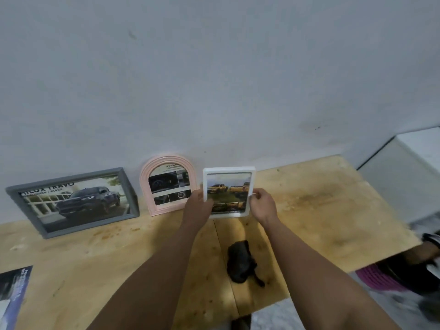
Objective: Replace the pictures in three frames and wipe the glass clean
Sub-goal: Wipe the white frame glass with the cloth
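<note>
A white rectangular frame (229, 171) with a picture of yellow trucks stands upright at the back of the wooden table (321, 210), against the wall. My left hand (198, 204) grips its left edge and my right hand (263, 206) grips its right edge. To its left a pink arched frame (166, 184) leans on the wall with a car-interior picture. Further left leans a grey frame (71, 202) showing a dark pickup truck. A crumpled black cloth (240, 260) lies on the table between my forearms.
A printed brochure (13, 289) lies at the table's front left corner. A white cabinet (409, 172) stands to the right of the table. A purple ribbed item (376, 277) and dark things sit low at the right, beyond the table edge.
</note>
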`<move>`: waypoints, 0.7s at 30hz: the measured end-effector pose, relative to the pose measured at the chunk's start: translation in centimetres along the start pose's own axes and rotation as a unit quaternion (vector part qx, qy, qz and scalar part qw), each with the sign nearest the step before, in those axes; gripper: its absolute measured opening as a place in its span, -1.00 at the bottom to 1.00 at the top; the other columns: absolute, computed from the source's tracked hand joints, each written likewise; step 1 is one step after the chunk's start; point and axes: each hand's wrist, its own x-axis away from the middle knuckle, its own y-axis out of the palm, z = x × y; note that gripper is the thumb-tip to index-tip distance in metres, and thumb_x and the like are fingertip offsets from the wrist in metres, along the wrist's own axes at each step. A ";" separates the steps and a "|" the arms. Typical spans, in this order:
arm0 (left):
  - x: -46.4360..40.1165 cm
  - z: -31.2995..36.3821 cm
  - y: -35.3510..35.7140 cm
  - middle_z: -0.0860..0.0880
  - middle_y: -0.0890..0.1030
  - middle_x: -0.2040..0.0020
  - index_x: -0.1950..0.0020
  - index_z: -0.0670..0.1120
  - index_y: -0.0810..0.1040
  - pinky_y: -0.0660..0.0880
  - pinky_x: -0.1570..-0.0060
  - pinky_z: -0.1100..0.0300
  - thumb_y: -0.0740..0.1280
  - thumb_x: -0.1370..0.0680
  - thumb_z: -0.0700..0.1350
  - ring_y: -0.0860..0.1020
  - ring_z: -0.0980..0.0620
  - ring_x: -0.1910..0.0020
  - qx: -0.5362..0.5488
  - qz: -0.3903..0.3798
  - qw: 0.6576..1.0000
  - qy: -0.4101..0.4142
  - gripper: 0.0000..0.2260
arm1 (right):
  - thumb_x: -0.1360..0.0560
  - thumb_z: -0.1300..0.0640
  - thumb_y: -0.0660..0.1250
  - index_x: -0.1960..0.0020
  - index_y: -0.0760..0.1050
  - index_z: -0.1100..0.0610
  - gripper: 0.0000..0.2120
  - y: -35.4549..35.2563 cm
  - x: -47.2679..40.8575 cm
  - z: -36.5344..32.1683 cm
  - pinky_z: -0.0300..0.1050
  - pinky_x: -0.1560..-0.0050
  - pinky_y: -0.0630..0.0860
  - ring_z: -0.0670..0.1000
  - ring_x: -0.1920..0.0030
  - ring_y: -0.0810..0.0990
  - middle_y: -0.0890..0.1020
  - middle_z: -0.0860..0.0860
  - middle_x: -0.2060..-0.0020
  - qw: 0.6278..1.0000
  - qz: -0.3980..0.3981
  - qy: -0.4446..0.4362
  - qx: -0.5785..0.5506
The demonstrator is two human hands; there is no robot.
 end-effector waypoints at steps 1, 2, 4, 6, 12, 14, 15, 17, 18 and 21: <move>-0.9 0.1 1.0 -0.01 0.60 -0.16 -0.34 -0.07 0.47 0.56 -0.06 0.03 0.35 -0.59 -0.14 0.58 0.01 -0.09 0.001 0.002 1.000 -0.008 -0.68 | -0.65 0.14 0.20 -0.36 0.51 0.13 -0.69 -0.1 -1.5 0.3 -0.12 -0.08 0.47 0.06 -0.15 0.57 0.62 0.08 -0.23 1.000 -0.008 -0.004 0.004; -1.6 0.4 1.8 0.04 0.56 -0.17 -0.35 -0.05 0.46 0.52 -0.05 0.04 0.34 -0.59 -0.15 0.55 0.03 -0.11 0.001 0.006 1.000 -0.015 -0.68 | -0.65 0.14 0.20 -0.37 0.51 0.14 -0.68 -0.3 -2.9 0.4 -0.13 -0.06 0.46 0.08 -0.17 0.57 0.62 0.08 -0.23 1.000 -0.017 -0.005 0.009; -3.2 0.7 3.6 0.12 0.48 -0.17 -0.38 0.01 0.43 0.46 -0.10 0.06 0.33 -0.60 -0.16 0.48 0.07 -0.13 0.010 0.016 0.999 -0.030 -0.65 | -0.65 0.15 0.20 -0.34 0.52 0.14 -0.70 -0.2 -5.6 0.9 -0.12 -0.01 0.45 0.09 -0.14 0.58 0.63 0.09 -0.17 0.999 -0.031 -0.011 0.015; -4.8 0.8 5.1 0.12 0.50 -0.22 -0.45 0.02 0.40 0.51 -0.23 -0.02 0.35 -0.57 -0.13 0.51 0.05 -0.17 0.023 0.030 0.998 -0.042 -0.56 | -0.63 0.17 0.19 -0.34 0.50 0.13 -0.69 0.0 -7.9 1.1 -0.09 0.00 0.45 0.13 -0.16 0.59 0.63 0.09 -0.15 0.999 -0.045 -0.015 0.026; -8.2 1.6 7.4 -0.03 0.53 -0.33 -0.56 -0.03 0.27 0.52 -0.29 -0.06 0.36 -0.58 -0.09 0.55 -0.09 -0.26 0.057 0.072 0.992 -0.085 -0.43 | -0.66 0.20 0.15 -0.46 0.41 0.16 -0.61 0.9 -12.6 0.7 -0.12 -0.16 0.41 0.15 -0.31 0.54 0.57 0.10 -0.32 0.995 -0.084 -0.043 0.033; -9.0 1.6 7.6 -0.07 0.52 -0.36 -0.55 -0.05 0.27 0.51 -0.32 -0.12 0.37 -0.57 -0.08 0.55 -0.10 -0.27 0.071 0.089 0.989 -0.090 -0.42 | -0.65 0.19 0.16 -0.40 0.46 0.12 -0.66 1.1 -13.4 0.9 -0.08 -0.10 0.48 0.14 -0.23 0.59 0.61 0.09 -0.24 0.995 -0.085 -0.045 0.024; -9.1 1.3 7.8 -0.08 0.53 -0.36 -0.54 -0.05 0.28 0.51 -0.32 -0.13 0.37 -0.56 -0.08 0.55 -0.10 -0.27 0.078 0.094 0.989 -0.088 -0.43 | -0.64 0.18 0.18 -0.37 0.47 0.10 -0.68 1.3 -13.7 1.3 -0.06 -0.07 0.52 0.13 -0.18 0.61 0.63 0.07 -0.19 0.995 -0.082 -0.047 0.018; -9.0 1.1 8.2 -0.05 0.54 -0.33 -0.51 -0.03 0.29 0.52 -0.31 -0.09 0.37 -0.52 -0.08 0.55 -0.07 -0.28 0.095 0.096 0.987 -0.084 -0.43 | -0.62 0.18 0.20 -0.36 0.46 0.06 -0.68 1.5 -13.8 1.9 -0.02 -0.06 0.56 0.10 -0.14 0.62 0.64 0.03 -0.15 0.996 -0.076 -0.053 0.009; -8.9 1.2 8.4 -0.02 0.54 -0.32 -0.50 -0.02 0.29 0.52 -0.29 -0.04 0.37 -0.52 -0.08 0.55 -0.04 -0.28 0.102 0.093 0.987 -0.079 -0.43 | -0.62 0.19 0.20 -0.38 0.44 0.05 -0.66 1.5 -13.6 2.0 0.01 -0.09 0.58 0.07 -0.14 0.61 0.62 0.00 -0.16 0.996 -0.071 -0.053 0.003; -9.0 1.5 9.1 0.02 0.50 -0.33 -0.52 -0.03 0.27 0.44 -0.26 0.10 0.37 -0.52 -0.09 0.48 0.07 -0.28 0.102 0.079 0.990 -0.061 -0.41 | -0.62 0.20 0.19 -0.50 0.32 0.04 -0.55 1.4 -13.5 2.2 0.06 -0.19 0.55 0.02 -0.13 0.55 0.56 -0.05 -0.18 0.996 -0.065 -0.053 -0.015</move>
